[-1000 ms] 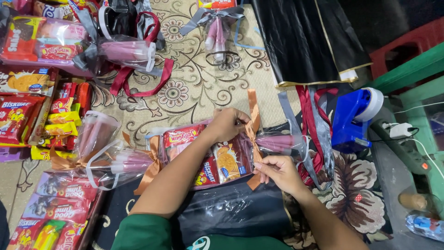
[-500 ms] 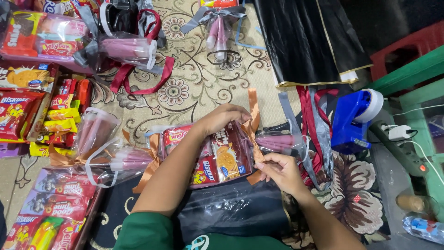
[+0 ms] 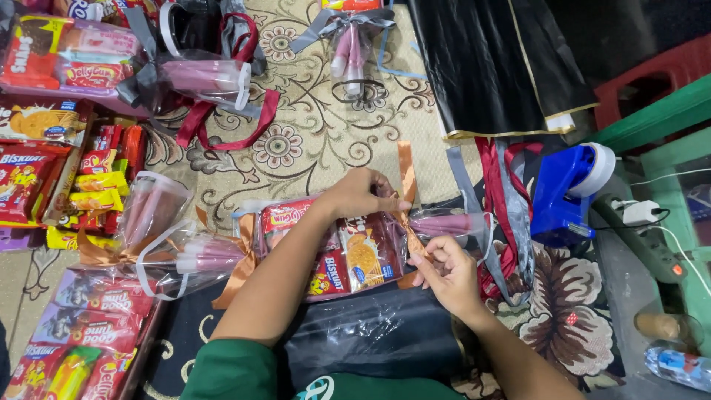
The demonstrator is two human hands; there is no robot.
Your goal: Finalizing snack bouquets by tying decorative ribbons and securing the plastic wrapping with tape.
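Closest to the camera there's a green sleeve (image 3: 244,370) at 6 o'clock, with a sheet of black plastic (image 3: 370,341) lying just past it. Right above that sits the snack parcel (image 3: 333,248), a clear-wrapped bundle of biscuit and candy packs, pretty much dead centre on the floor. The right hand (image 3: 448,270) is at about 4 o'clock from the parcel, fingers pinched on the lower tail of the orange ribbon (image 3: 406,178) where the wrap is gathered. The left hand (image 3: 359,192) reaches across the top of the parcel, fingers clenched around that same ribbon at the knot, so both hands are on the right end of the bundle. The other end already has an orange bow (image 3: 241,259) at 9 o'clock.

Further left, around 8 to 10 o'clock, there are loose snack packs (image 3: 81,178) and another clear wrapped bundle (image 3: 152,215). Over at 3 o'clock a blue tape dispenser (image 3: 566,192) sits beside a pile of red and grey ribbons (image 3: 500,192). Out at 12 o'clock, on the patterned carpet (image 3: 311,126), there's a finished parcel with a grey bow (image 3: 348,30), and a black roll of wrap (image 3: 496,67) at 1 o'clock.
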